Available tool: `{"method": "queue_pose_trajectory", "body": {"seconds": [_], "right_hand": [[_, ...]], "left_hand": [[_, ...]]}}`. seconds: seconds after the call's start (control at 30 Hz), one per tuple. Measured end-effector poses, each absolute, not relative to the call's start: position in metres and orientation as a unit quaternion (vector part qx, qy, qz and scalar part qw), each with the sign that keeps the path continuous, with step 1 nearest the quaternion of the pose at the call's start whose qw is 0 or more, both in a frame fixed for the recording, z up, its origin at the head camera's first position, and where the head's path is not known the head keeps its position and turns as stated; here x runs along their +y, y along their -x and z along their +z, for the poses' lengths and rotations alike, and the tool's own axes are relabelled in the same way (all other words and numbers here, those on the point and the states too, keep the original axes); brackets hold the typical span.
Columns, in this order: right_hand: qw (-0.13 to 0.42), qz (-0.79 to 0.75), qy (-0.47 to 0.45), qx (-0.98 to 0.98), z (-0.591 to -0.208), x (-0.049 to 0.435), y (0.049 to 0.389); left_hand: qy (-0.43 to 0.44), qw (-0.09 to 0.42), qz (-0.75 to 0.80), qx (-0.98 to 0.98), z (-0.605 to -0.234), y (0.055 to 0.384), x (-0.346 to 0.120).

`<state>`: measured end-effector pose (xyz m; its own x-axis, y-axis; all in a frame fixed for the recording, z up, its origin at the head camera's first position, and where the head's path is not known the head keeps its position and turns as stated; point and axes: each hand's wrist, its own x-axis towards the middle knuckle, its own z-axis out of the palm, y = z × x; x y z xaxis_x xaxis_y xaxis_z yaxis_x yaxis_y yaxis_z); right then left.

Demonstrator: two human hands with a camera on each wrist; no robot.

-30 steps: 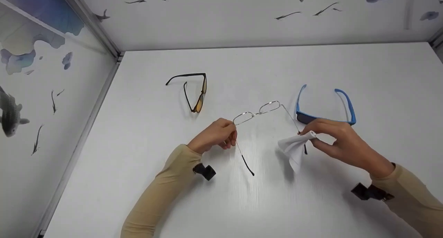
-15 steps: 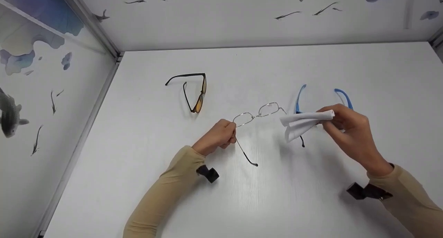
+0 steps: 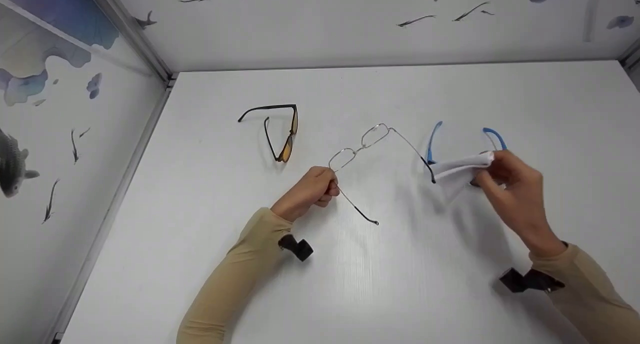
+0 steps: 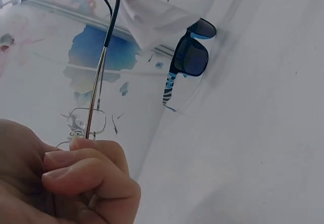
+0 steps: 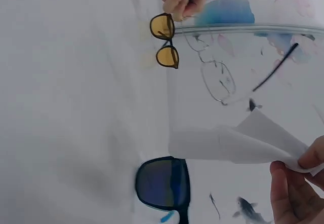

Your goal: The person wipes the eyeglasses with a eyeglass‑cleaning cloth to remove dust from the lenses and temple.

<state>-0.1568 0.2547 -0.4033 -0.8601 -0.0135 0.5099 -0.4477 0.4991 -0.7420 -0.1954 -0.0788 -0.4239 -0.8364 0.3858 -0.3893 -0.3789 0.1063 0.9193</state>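
My left hand (image 3: 316, 188) pinches a pair of thin metal-rimmed eyeglasses (image 3: 359, 149) near one hinge, holding them above the table. Both temples are unfolded, with dark tips pointing towards the front right. A white cloth (image 3: 462, 165) is pinched between the thumb and fingers of my right hand (image 3: 520, 196). It hangs in folds close to one temple tip; the head view does not show whether they touch. In the right wrist view, the cloth (image 5: 230, 145) appears apart from the lenses. Blue-framed sunglasses (image 4: 192, 57) lie behind the cloth, partly hidden by it and by the right hand.
Black-framed glasses with yellow lenses (image 3: 287, 148) lie on the white table (image 3: 360, 289) at the back left, temples unfolded. White panels with painted fish border the table at the back and left.
The cloth and right hand have moved right, off the eyeglasses' temple, and were raised slightly. The eyeglasses have shifted up and left in the left hand, leaving the far temple in full view.
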Motion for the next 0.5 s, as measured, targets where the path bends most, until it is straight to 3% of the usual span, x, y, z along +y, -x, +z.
{"method": "queue_pose_trajectory", "body": {"seconds": [0.3,0.5], "right_hand": [[0.150,0.473,-0.292,-0.818,-0.438,0.200,0.155],[0.142,0.483,-0.298,-0.811,-0.431,0.162,0.163]], "left_hand": [[-0.051,0.332,0.668,0.664,-0.421,0.192,-0.066],[-0.091,0.343,0.666,0.657,-0.420,0.190,-0.058]]}}
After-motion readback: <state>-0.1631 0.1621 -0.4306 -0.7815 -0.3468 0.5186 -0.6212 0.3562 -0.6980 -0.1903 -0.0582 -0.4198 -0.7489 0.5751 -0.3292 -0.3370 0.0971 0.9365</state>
